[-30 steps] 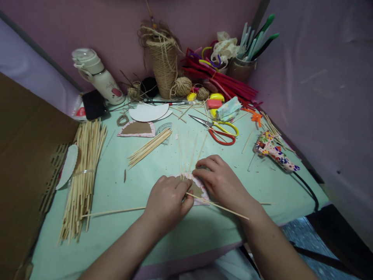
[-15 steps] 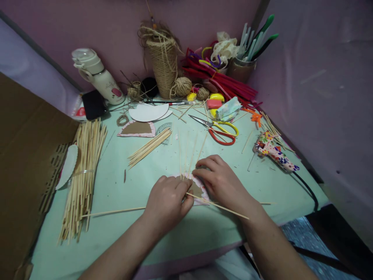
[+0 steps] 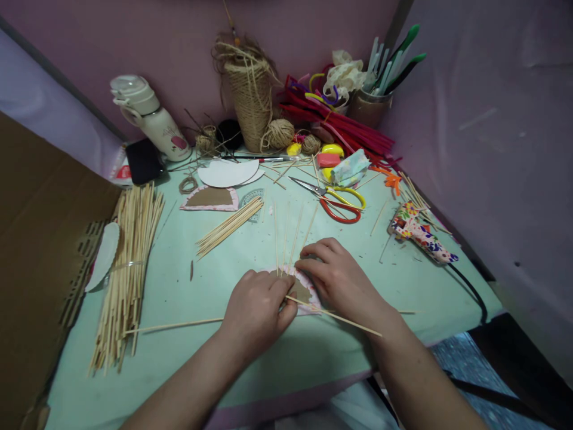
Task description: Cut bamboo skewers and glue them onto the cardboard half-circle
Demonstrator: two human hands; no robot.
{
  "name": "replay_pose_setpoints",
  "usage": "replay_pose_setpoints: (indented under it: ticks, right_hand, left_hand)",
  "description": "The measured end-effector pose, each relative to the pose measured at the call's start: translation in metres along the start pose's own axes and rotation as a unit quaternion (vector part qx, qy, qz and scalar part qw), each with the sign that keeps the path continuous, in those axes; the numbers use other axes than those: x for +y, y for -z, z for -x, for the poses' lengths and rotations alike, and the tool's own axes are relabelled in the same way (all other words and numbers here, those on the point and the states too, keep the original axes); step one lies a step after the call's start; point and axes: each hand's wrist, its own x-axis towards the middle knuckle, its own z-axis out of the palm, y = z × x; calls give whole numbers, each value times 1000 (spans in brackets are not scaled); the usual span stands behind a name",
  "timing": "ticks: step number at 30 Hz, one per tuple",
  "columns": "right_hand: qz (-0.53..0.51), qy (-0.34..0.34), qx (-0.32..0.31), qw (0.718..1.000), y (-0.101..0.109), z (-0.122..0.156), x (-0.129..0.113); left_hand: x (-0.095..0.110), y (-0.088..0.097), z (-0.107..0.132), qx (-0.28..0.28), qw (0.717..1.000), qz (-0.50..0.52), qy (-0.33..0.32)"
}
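A half-round cardboard piece (image 3: 302, 291) with a pink-and-white patterned border lies flat before me, partly covered by both hands. Several thin bamboo sticks (image 3: 295, 230) fan out from its curved far edge. My left hand (image 3: 257, 306) is closed, pressing on the cardboard's left part; thumb and forefinger pinch the end of a bamboo stick (image 3: 349, 321) that slants down to the right. My right hand (image 3: 336, 272) rests at the right edge, its curled fingertips on the base of the rightmost fanned stick. Another stick (image 3: 179, 325) runs leftward from under the left hand.
A large stick bundle (image 3: 128, 269) lies left, a smaller stick pile (image 3: 230, 227) ahead. Scissors (image 3: 340, 200) and a patterned glue gun (image 3: 423, 233) with a cord lie right. Behind are a bottle (image 3: 154, 119), twine cone (image 3: 248, 101), half-round piece (image 3: 210, 197) and pipe cleaners (image 3: 344, 125).
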Motion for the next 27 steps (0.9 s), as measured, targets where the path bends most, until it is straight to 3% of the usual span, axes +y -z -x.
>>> replay_pose_setpoints:
  ticks: [27]
  right_hand:
    - [8,7,10,1000,2,-1,-1]
  left_hand:
    - [0,1,1,-4,1000,-2,-1]
